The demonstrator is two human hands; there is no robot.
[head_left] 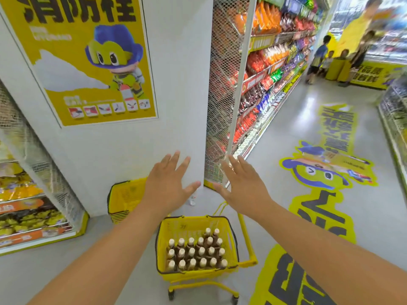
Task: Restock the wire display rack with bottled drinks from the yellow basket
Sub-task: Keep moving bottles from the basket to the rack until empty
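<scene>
I am working from the left side of the scene to the right. At far left, a mesh-sided shelf unit (33,183) is holding yellow snack bags; I cannot tell whether this is the wire display rack named in the task. Just right of it, a stack of empty yellow baskets (125,194) is sitting on the floor against the white pillar (176,95).

My left hand (169,183) is hovering in the air, palm down, fingers (176,161) straight and spread, holding nothing. Below and between both hands, the yellow basket (229,230) is standing on its wheeled frame, and the bottled drinks (196,252) are packed upright in rows inside it, pale caps up. My right hand (242,186) is hovering likewise, fingers spread and free of any load.

I am judging the step in hand to be the first pick. To do it well, I am advising lowering one hand straight down onto an outer-row bottle, gripping below the cap, and lifting vertically so neighbouring bottles are not toppling. At right, the snack shelving (275,62) is lining the aisle.
</scene>
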